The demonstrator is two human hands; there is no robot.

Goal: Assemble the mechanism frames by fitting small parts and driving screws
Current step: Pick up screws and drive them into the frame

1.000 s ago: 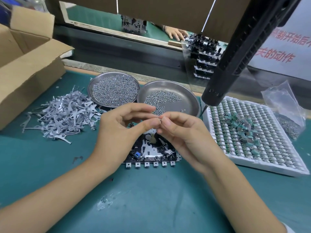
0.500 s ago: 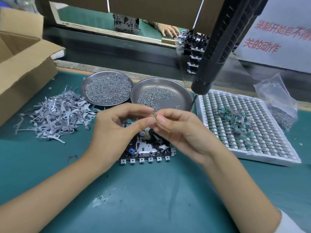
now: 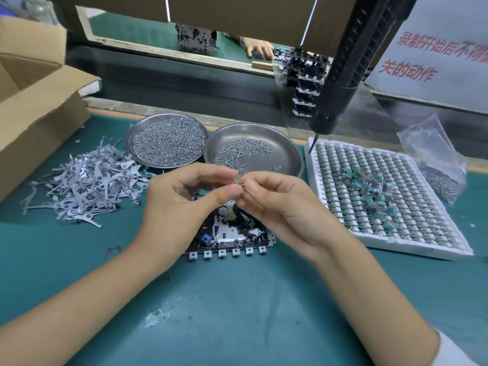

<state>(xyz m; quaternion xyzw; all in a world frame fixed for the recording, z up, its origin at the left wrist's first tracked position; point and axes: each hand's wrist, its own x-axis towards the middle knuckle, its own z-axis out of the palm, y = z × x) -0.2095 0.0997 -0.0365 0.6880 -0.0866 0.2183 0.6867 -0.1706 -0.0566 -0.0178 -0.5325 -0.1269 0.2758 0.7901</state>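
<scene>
A black mechanism frame (image 3: 232, 239) with metal tabs along its front edge lies on the green mat, partly hidden by both hands. My left hand (image 3: 179, 207) and my right hand (image 3: 280, 207) meet above it, fingertips pinching one tiny metal part (image 3: 240, 185) between them. Two steel dishes sit behind: the left dish (image 3: 132, 133) is full of screws, the right dish (image 3: 287, 151) holds a smaller heap. A black electric screwdriver (image 3: 338, 85) hangs over the right side, bit pointing down.
A pile of grey metal levers (image 3: 81, 180) lies at the left beside a cardboard box (image 3: 34, 109). A white tray (image 3: 390, 244) of small green parts stands at the right, with a plastic bag (image 3: 435, 159) behind it. Stacked frames (image 3: 303, 83) and another person's hand (image 3: 258, 48) are beyond.
Both hands stay pinched together over the frame, fingertips shifting slightly on the small part. The camera has moved a little, so the scene sits differently in view.
</scene>
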